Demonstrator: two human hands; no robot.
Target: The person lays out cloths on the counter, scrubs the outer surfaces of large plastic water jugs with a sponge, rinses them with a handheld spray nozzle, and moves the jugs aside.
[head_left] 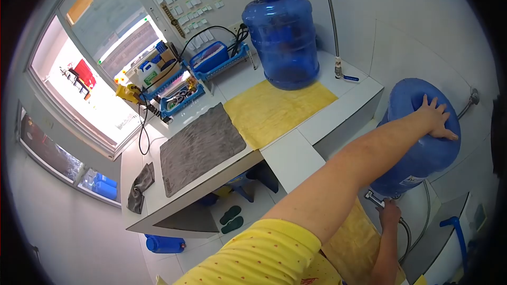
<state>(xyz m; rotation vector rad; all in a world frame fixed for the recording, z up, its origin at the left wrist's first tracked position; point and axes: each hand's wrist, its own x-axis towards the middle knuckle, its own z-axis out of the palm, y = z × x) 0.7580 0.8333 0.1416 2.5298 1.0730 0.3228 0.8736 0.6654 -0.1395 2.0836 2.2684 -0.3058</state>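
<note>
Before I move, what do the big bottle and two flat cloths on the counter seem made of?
The bottle looks like glossy blue plastic, see-through with bright highlights. The yellow cloth and flat grey cloth seem matte fabric, judging by the wrinkles, perhaps microfiber.

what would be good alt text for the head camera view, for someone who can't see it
A person's left hand rests spread on a large blue jug while the right hand holds a metal-tipped hose near its lower end. To the left, another blue jug stands on a yellow cloth, beside a flat gray cloth on a white counter.
</note>
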